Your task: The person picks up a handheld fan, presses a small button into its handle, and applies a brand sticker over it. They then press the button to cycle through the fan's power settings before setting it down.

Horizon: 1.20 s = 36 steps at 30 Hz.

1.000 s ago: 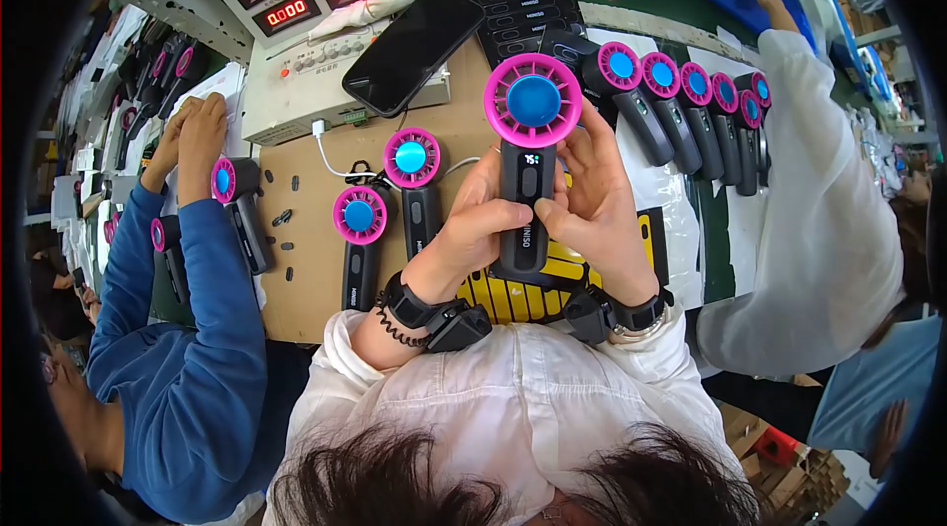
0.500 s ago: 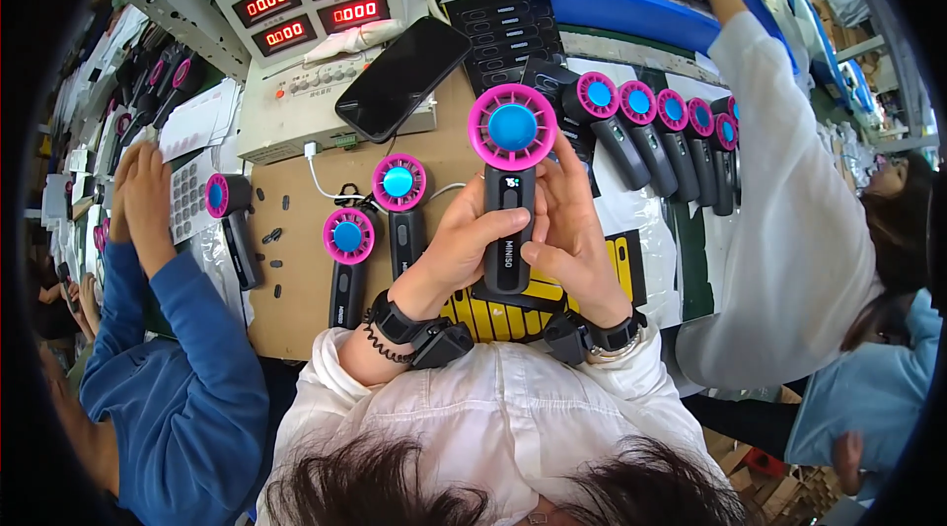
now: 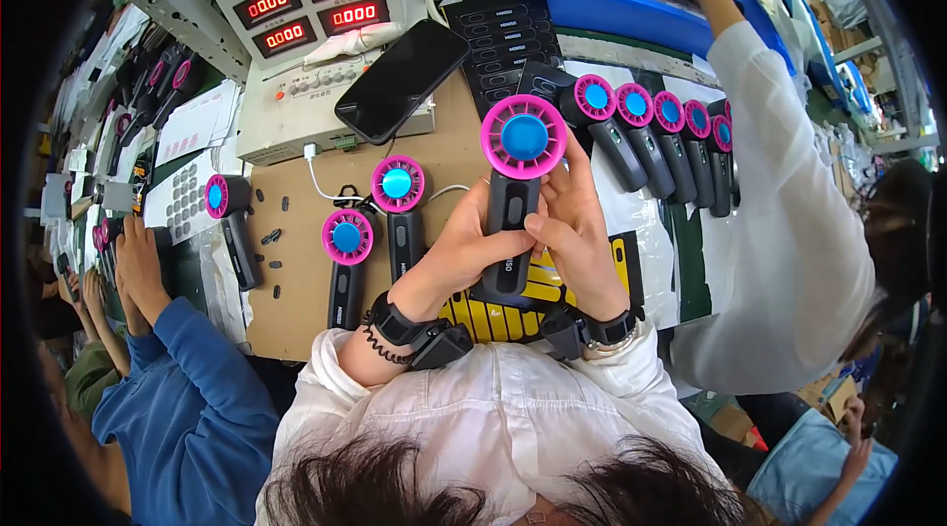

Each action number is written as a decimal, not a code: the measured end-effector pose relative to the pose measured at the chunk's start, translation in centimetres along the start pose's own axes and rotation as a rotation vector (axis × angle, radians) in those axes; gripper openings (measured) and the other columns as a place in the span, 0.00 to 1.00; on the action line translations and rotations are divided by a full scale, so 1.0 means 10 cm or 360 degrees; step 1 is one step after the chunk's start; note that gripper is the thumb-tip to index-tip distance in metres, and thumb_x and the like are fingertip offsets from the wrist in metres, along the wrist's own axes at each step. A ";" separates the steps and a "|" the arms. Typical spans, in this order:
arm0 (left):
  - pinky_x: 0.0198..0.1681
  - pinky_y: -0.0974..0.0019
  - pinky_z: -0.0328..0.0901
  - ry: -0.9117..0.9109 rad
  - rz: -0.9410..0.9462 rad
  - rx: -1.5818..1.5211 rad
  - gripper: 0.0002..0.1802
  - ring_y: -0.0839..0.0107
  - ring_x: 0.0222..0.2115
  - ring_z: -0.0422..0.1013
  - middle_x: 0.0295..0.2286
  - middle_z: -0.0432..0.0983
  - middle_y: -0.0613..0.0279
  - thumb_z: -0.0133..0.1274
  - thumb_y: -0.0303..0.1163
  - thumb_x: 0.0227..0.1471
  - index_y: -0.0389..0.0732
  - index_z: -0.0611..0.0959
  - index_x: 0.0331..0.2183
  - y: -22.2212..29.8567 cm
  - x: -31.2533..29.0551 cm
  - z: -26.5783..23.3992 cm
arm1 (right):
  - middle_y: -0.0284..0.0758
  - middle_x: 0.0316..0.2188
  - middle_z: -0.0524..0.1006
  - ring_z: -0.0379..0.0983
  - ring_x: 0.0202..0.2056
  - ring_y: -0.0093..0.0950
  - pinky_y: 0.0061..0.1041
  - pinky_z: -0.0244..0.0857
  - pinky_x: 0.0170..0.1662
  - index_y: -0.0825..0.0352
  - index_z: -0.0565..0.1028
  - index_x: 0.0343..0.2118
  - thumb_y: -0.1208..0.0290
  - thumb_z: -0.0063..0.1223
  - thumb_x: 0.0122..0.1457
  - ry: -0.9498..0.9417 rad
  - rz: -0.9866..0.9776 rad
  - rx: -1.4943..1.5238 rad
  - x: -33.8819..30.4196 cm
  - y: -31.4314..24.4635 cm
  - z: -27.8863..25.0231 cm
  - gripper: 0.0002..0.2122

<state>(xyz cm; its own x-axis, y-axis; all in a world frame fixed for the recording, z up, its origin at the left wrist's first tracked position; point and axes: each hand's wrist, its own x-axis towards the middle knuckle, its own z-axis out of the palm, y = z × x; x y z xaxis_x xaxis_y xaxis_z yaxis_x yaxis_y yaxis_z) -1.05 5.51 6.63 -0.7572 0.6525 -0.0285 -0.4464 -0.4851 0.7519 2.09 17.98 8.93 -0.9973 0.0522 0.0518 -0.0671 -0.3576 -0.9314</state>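
Between my hands stands a handheld fan (image 3: 510,201) with a pink grille, blue hub and dark grey handle, its head pointing away from me. My left hand (image 3: 459,255) is closed round the handle, its thumb lying across the front. On the other side my right hand (image 3: 580,245) grips the same handle; its thumb rests on the edge near the left thumb, and its fingers are partly hidden behind. Two similar fans, one nearer (image 3: 345,275) and one farther (image 3: 402,215), lie to the left of my hands. Beneath the held fan is a black sheet with yellow strips (image 3: 493,317).
A meter box with red digits (image 3: 335,92) bears a black phone (image 3: 402,82). Several fans (image 3: 646,151) line the right; another fan (image 3: 237,240) lies left beside small dark pieces (image 3: 276,235). A blue bin (image 3: 612,8) stands far right. Co-workers' arms (image 3: 779,161) flank me.
The held fan has shifted slightly right and nearer, and the small light on its handle no longer shows. My left thumb has slid down the handle; my right thumb has moved up. Co-workers' arms moved.
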 end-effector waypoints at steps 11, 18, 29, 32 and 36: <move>0.35 0.69 0.66 -0.0225 0.0030 -0.0061 0.23 0.70 0.30 0.71 0.32 0.69 0.58 0.50 0.25 0.44 0.35 0.63 0.44 0.03 -0.01 0.00 | 0.38 0.50 0.62 0.66 0.38 0.22 0.13 0.64 0.32 0.64 0.42 0.60 0.78 0.48 0.42 -0.0049 0.0063 0.0044 -0.04 -0.10 -0.04 0.40; 0.35 0.67 0.67 -0.0209 -0.0114 -0.0324 0.22 0.66 0.30 0.71 0.33 0.68 0.54 0.43 0.34 0.52 0.34 0.61 0.47 0.05 -0.02 -0.03 | 0.37 0.48 0.64 0.63 0.26 0.13 0.07 0.55 0.17 0.64 0.42 0.60 0.79 0.46 0.45 -0.0014 0.0029 -0.0033 -0.04 -0.07 0.01 0.38; 0.34 0.68 0.67 -0.0118 -0.0144 -0.0321 0.18 0.68 0.29 0.71 0.32 0.69 0.56 0.40 0.34 0.56 0.35 0.63 0.46 -0.01 -0.02 0.01 | 0.38 0.52 0.61 0.66 0.34 0.16 0.10 0.61 0.29 0.61 0.39 0.61 0.81 0.46 0.46 0.0085 0.0068 -0.0254 -0.02 -0.03 0.05 0.40; 0.32 0.69 0.67 0.0071 -0.0199 -0.0222 0.18 0.69 0.28 0.71 0.32 0.70 0.57 0.41 0.34 0.56 0.36 0.64 0.46 -0.03 0.00 0.00 | 0.38 0.53 0.60 0.66 0.43 0.20 0.14 0.63 0.39 0.60 0.37 0.61 0.81 0.48 0.46 0.0055 -0.0131 -0.0391 -0.04 0.10 0.03 0.42; 0.31 0.71 0.67 0.0085 -0.0152 -0.0122 0.17 0.71 0.27 0.70 0.33 0.70 0.58 0.41 0.35 0.56 0.36 0.66 0.44 -0.03 0.01 -0.02 | 0.38 0.54 0.58 0.58 0.53 0.24 0.19 0.56 0.50 0.59 0.33 0.61 0.82 0.50 0.44 0.0000 0.0099 -0.0214 -0.13 0.02 0.07 0.45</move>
<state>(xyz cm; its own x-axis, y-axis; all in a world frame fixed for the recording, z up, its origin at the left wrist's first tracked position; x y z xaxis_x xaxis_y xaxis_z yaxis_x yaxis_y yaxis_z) -1.07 5.63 6.24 -0.7329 0.6670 -0.1343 -0.5514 -0.4665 0.6916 3.31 17.17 8.91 -0.9994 0.0335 -0.0075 -0.0005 -0.2320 -0.9727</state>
